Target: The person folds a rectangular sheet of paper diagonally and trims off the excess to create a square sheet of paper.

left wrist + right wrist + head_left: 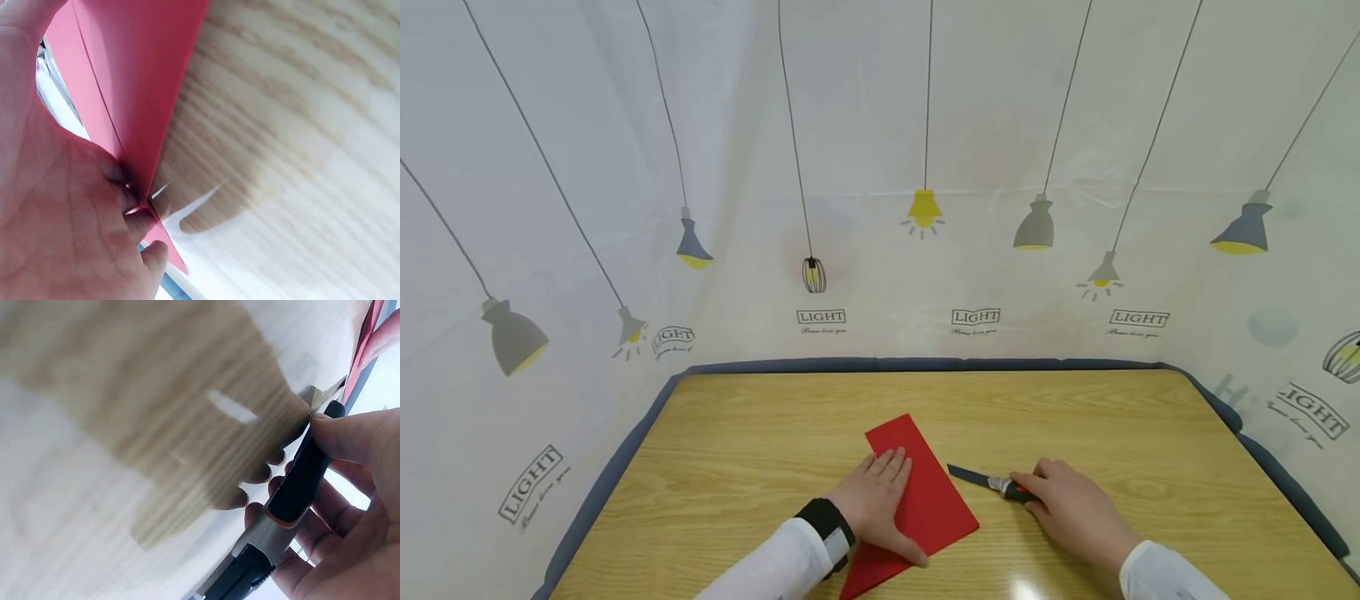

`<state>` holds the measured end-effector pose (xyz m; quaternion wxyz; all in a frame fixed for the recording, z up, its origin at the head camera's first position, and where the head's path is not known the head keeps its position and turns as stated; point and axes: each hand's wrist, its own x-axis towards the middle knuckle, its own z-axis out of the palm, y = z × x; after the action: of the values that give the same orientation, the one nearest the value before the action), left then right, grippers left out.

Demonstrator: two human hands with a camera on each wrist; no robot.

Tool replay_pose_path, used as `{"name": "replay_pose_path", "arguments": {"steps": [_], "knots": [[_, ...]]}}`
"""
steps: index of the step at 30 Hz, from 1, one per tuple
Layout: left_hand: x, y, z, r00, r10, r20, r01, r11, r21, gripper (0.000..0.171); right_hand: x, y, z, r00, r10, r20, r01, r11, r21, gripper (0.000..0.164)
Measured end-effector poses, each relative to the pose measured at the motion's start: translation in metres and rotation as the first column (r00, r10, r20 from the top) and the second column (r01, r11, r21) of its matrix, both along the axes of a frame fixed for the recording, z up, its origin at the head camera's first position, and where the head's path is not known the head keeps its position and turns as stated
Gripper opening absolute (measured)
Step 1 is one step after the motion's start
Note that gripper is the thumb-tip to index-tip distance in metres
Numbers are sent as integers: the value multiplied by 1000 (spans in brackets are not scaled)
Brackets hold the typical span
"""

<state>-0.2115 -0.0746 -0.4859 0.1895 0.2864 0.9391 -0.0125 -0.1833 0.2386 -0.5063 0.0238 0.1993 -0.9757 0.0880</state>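
Note:
A folded sheet of red paper (934, 493) lies on the wooden table, its layers showing as a long inner edge in the left wrist view (134, 81). My left hand (874, 497) rests on it with fingers straight and the thumb spread toward its lower edge. To the right of the paper, my right hand (1071, 510) grips a utility knife (967, 476) by its black handle. The dark blade points left, its tip close to the paper's right edge. In the right wrist view, fingers and thumb wrap the knife handle (301, 478), which has a grey metal part.
The wooden table (760, 417) has a dark blue padded edge (925, 364) at the back and sides. Behind it hangs a pale curtain (865, 125) printed with lamps. A black band (827, 523) circles my left wrist.

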Motion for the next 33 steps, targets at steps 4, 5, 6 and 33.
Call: {"name": "replay_pose_path", "arguments": {"steps": [4,5,6,33], "knots": [[2,1,-1,1000,-4,-17,4,1000,9,124,4,2,-1,1000,-23,20,23,1000,7,41],[2,1,-2,1000,-6,-19,6,1000,9,123,4,3,-1,999,-27,23,26,1000,10,42],[2,2,-2,1000,-5,-23,5,1000,11,121,5,3,-1,999,-24,24,24,1000,7,42],[-2,3,4,993,106,51,-110,991,76,100,-3,-8,0,978,206,-20,-207,978,-34,41]]}}
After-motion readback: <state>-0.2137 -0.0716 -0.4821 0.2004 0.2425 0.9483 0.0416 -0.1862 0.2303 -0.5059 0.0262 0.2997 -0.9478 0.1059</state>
